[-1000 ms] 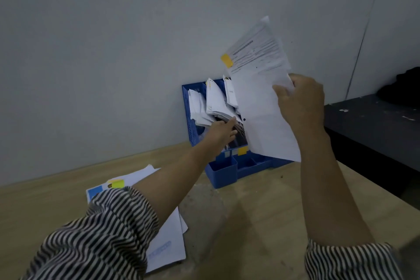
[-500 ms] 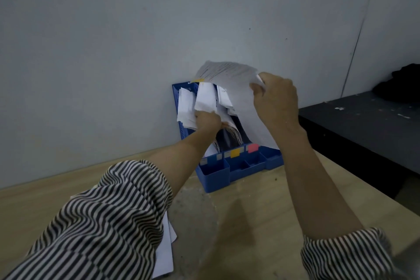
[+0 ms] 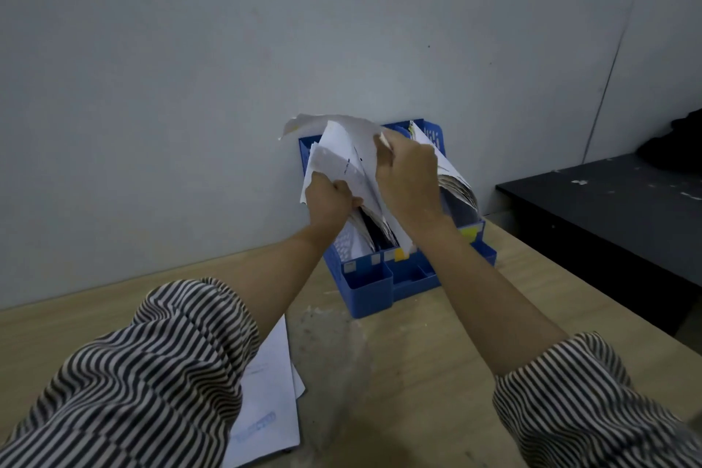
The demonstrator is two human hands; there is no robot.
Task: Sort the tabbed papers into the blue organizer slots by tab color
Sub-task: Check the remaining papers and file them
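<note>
Two hands work at the blue organizer [image 3: 374, 287] on the tabletop [image 3: 437, 372]: left hand [image 3: 329, 198] grips filed papers aside, right hand [image 3: 408, 179] pinches the incoming sheet [image 3: 347, 152], best slid straight down, edges uncrumpled.

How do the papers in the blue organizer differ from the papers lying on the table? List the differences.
1. The papers in the organizer stand on edge, leaning in the blue organizer; the papers on the table lie flat.
2. The left hand and right hand grip the organizer's papers; nothing holds the table papers, though a sleeve partly covers them.
3. The organizer's papers are bent and fanned; the table papers look smooth.

Both are white printed sheets.
</note>
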